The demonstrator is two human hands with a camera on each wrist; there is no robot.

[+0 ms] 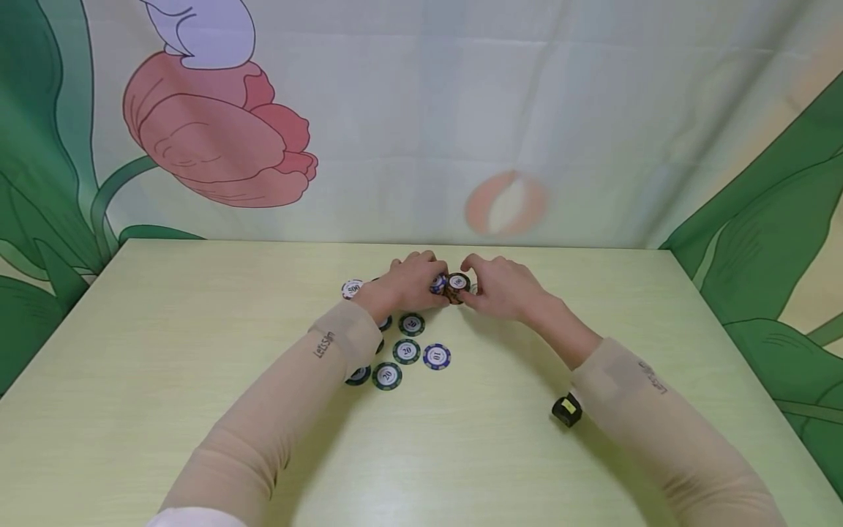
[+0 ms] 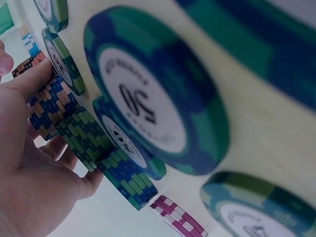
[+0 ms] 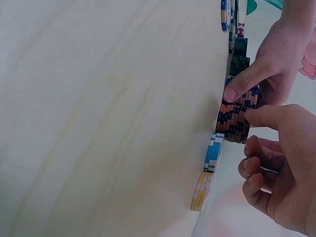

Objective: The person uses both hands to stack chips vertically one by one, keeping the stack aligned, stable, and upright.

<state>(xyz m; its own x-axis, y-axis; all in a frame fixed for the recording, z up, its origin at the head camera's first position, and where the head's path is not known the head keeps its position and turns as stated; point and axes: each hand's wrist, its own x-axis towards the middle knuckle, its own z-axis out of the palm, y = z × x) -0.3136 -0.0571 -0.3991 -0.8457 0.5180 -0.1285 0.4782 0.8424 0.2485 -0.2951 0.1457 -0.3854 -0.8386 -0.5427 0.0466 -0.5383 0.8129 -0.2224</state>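
Stacks of poker chips stand side by side near the table's far edge. My left hand [image 1: 413, 282] curls thumb and fingers round a blue-and-orange chip stack [image 2: 52, 106]. Beyond its fingers, a green stack [image 2: 86, 138] and a blue-green stack [image 2: 128, 177] show in the left wrist view. My right hand [image 1: 503, 288] is at a black-and-orange stack [image 3: 232, 121], the thumb touching it. Its other fingers are bent and seem apart from the stack. Blue-and-white chips [image 3: 214, 153] and yellow-and-white chips [image 3: 201, 191] stand just beside, past the black-and-orange stack.
Several loose green-rimmed chips [image 1: 406, 351] and a blue-rimmed chip [image 1: 437, 356] lie flat nearer me. A white-faced chip [image 1: 352, 288] lies left of the left hand. Pink chips [image 2: 177, 217] stand in the row. A small black object [image 1: 566, 410] lies by the right sleeve.
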